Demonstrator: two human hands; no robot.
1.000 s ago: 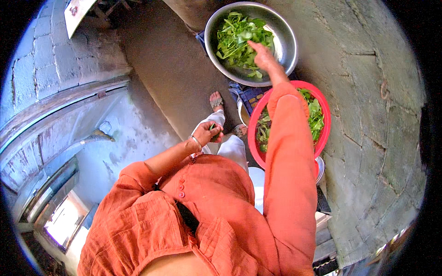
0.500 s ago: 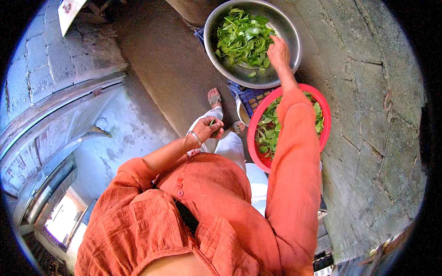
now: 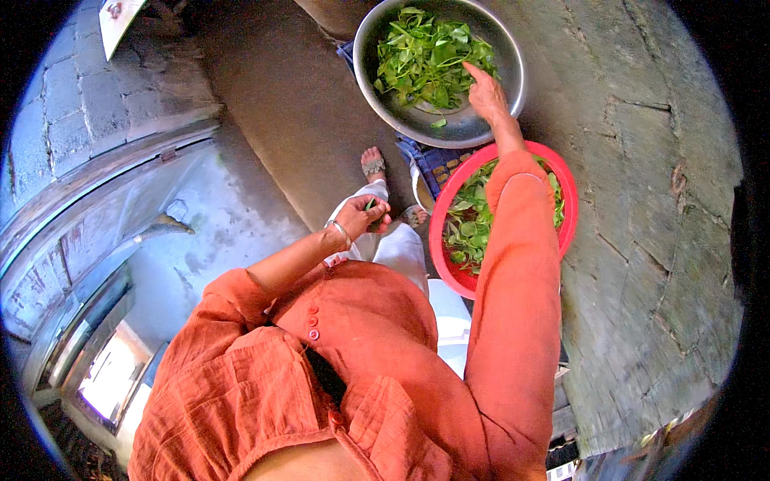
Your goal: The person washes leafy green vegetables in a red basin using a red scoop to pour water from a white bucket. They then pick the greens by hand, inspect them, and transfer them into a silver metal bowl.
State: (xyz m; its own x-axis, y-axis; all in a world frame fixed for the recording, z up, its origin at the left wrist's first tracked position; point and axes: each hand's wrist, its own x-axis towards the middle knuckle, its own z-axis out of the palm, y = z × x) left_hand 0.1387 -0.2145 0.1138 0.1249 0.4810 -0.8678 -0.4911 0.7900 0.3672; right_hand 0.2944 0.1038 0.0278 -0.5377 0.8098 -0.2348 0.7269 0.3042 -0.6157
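Lying tangled, leafy greens (image 3: 429, 60), smooth round metal basin (image 3: 457, 126)

The right hand (image 3: 488, 96) now sits right of its first spot; the greens (image 3: 425, 60) spread farther right in the bowl (image 3: 469, 127).

Right arm (image 3: 517, 280) stretched forward, nearly straight; right hand (image 3: 488, 98) at its end, index finger (image 3: 475, 70) extended — other fingers unclear. Left forearm (image 3: 295, 258) angled inward, elbow bent; left hand (image 3: 361, 215) above lap — fingers curled, thumb folded toward them.
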